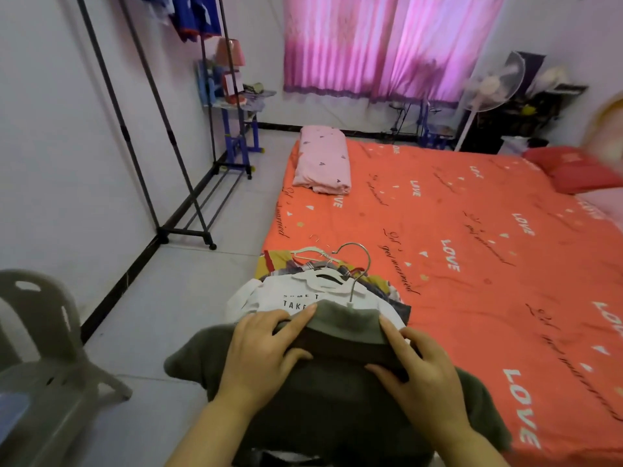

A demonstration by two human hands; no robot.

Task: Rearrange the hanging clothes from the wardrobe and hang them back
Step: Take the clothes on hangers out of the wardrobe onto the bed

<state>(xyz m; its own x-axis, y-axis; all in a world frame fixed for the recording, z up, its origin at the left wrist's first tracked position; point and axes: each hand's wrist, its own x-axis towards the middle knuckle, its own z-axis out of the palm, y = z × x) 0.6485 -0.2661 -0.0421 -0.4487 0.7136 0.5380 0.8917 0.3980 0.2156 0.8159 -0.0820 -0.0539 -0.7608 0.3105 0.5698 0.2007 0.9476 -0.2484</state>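
Note:
An olive-green shirt (337,399) lies on top of a pile of clothes at the near corner of the bed (472,247). My left hand (266,352) and my right hand (418,365) each pinch its collar between fingers and thumb, left and right of the neck. Under it lies a white printed shirt (290,293) on a white hanger, over plaid and yellow garments. A metal hanger hook (359,256) sticks out above the collar. The dark clothes rack (161,129) stands along the left wall, with blue clothes (199,15) hanging at its top.
A grey plastic chair (43,348) stands at the near left. A pink pillow (322,160) lies on the bed's far corner and red pillows (573,166) at its right. A small blue desk (236,106) and a standing fan (492,85) are by the curtained window.

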